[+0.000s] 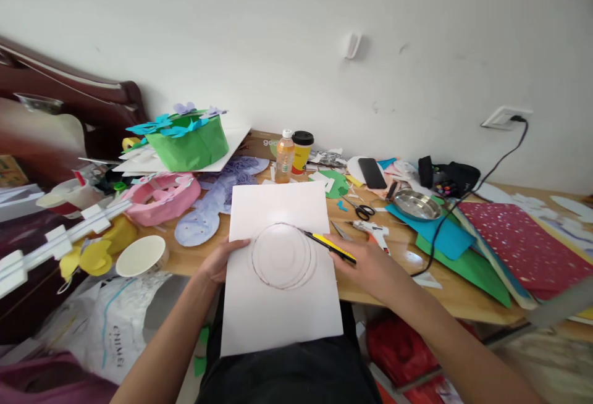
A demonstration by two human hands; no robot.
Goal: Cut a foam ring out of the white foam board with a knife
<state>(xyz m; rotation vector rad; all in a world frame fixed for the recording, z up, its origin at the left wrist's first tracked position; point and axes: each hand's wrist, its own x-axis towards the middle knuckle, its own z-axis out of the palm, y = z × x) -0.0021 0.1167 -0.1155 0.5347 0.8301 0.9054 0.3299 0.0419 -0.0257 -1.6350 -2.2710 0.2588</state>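
Note:
A white sheet (282, 317) rests partly on my lap and leans on the table edge, with several overlapping circles (283, 257) drawn on it. My left hand (222, 260) grips the sheet's left edge, the thumb on top and the fingers hidden beneath. In my right hand (364, 262) is a yellow and black utility knife (330, 244), its tip at the upper right of the drawn circles. Black-handled scissors (364, 210) and a glue gun (374, 231) lie just beyond my right hand.
A green paper basket (189, 144) with paper flowers and a pink ring (162, 197) stand at left. Behind the sheet are a drink bottle (284, 157) and a yellow cup (302, 151). A steel bowl (417, 204), coloured paper (528, 243) and a black cable (491, 172) are at right.

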